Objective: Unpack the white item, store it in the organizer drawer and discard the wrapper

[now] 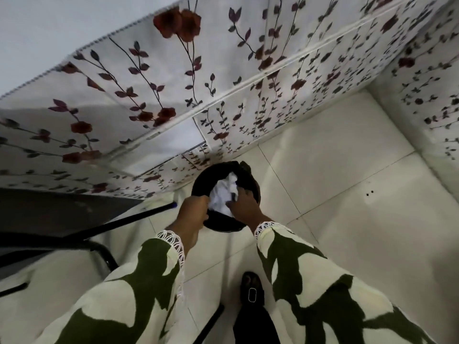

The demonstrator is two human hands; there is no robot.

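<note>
A round black bin lined with a black bag stands on the floor below me, against a flower-patterned cabinet. My left hand is shut on the bin's near rim. My right hand reaches into the bin, its fingers on a crumpled white wrapper that lies inside. Whether the fingers still grip the wrapper is unclear. The white item and the organizer drawer do not show.
The floral fabric-covered cabinet rises at the left and back. A dark table or chair with black legs stands at the left. My dark shoe rests on the pale tiled floor.
</note>
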